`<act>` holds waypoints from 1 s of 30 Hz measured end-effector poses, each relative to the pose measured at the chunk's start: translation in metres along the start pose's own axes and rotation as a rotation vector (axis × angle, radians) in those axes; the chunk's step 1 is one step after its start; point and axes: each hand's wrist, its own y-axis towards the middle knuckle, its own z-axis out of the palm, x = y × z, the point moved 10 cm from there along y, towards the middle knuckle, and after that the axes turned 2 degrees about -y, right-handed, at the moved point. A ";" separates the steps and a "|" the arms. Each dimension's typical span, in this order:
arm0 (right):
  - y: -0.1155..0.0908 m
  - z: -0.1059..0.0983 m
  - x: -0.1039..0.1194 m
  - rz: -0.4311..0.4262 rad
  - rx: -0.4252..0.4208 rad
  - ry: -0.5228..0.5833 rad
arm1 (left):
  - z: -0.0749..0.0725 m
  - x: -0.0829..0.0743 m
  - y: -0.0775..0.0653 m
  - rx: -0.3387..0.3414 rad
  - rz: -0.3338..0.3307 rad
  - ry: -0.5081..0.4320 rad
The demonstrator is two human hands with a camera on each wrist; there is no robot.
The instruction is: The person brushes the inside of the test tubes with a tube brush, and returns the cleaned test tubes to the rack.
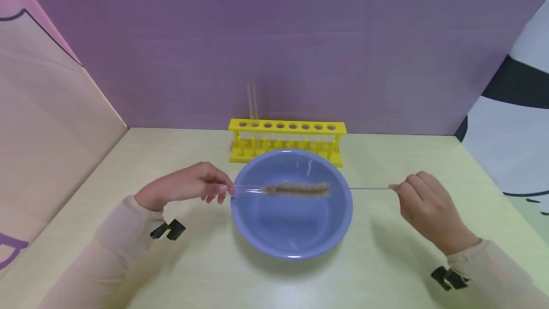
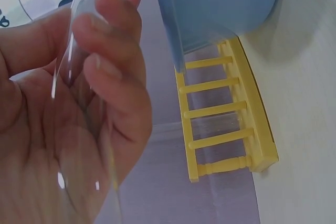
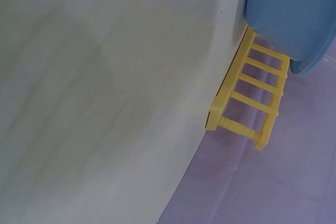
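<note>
My left hand (image 1: 199,186) grips a clear glass test tube (image 1: 250,189) between thumb and fingers, over the left rim of a blue basin (image 1: 291,248). In the left wrist view the test tube (image 2: 65,77) runs along the palm. My right hand (image 1: 426,204) pinches the thin wire handle (image 1: 369,188) of a test tube brush. The brown bristles (image 1: 298,190) lie level above the basin, in line with the tube. How far the bristles sit inside the glass I cannot tell. The right wrist view shows no hand.
Behind the basin stands a yellow test tube rack (image 1: 287,127), its front partly hidden by the basin. Another clear test tube (image 1: 252,101) stands upright in its left part. A purple backdrop (image 1: 291,51) rises behind the pale table (image 1: 180,271).
</note>
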 end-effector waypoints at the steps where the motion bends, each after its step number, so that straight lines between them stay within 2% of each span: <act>1: -0.001 0.000 -0.001 0.003 0.002 -0.002 | 0.000 0.000 0.000 0.000 0.001 0.001; 12: -0.009 -0.004 -0.014 0.068 -0.009 -0.006 | -0.013 0.009 -0.005 -0.056 -0.019 0.018; 20: -0.006 -0.005 -0.014 0.072 -0.026 -0.005 | -0.015 0.011 -0.009 -0.063 -0.038 0.015; 30: -0.008 -0.007 -0.016 0.086 -0.028 -0.005 | -0.015 0.009 -0.009 -0.059 -0.017 0.005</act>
